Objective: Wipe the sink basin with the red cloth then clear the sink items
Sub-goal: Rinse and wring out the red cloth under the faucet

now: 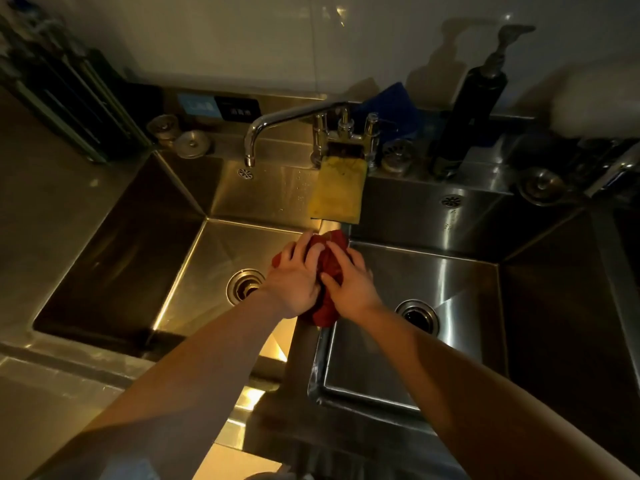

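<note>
The red cloth (327,271) is bunched up above the divider between the two steel basins. My left hand (294,278) grips it from the left and my right hand (349,285) grips it from the right, fingers curled into the fabric. The left basin (194,258) has an open drain (244,284). The right basin (460,289) has its own drain (417,315). A yellow cloth (337,188) hangs from the faucet base over the divider. Part of the red cloth is hidden under my hands.
The chrome faucet (277,126) points its spout over the left basin. Drain strainers and a stopper (192,143) lie on the back ledge. A dark pump bottle (467,109) stands at the back right beside a blue cloth (391,98). A dark rack (59,95) stands at the back left.
</note>
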Demonstrator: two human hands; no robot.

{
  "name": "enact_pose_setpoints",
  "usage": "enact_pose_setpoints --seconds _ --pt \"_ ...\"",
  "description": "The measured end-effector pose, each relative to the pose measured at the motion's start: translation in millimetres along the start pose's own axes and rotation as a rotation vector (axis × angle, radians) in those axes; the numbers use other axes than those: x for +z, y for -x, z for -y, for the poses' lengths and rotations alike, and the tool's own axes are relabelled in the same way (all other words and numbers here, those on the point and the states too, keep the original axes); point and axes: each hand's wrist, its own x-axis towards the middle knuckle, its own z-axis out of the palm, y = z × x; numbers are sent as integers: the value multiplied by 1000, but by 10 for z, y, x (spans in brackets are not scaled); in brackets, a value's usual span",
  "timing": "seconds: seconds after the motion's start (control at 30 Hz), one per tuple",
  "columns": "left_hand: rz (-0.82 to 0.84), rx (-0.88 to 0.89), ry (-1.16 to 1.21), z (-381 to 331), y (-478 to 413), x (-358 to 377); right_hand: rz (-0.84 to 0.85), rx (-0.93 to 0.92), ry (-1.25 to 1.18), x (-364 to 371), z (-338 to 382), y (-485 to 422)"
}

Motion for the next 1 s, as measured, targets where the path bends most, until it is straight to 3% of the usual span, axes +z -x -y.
enact_pose_setpoints --seconds 0.2,0.37,0.53,0.67,1.0 --pt "17 -58 -89 -8 -227 -15 -31 7 41 -81 77 -164" --pt "-85 -44 59 46 -259 10 -24 5 68 -93 71 -252" --pt "-163 -154 229 25 -121 80 111 47 7 -104 -14 -248" --pt "-206 -155 238 -63 -31 113 87 70 -33 -112 25 -215" --pt "-144 -87 192 -111 408 135 52 92 -5 23 38 283"
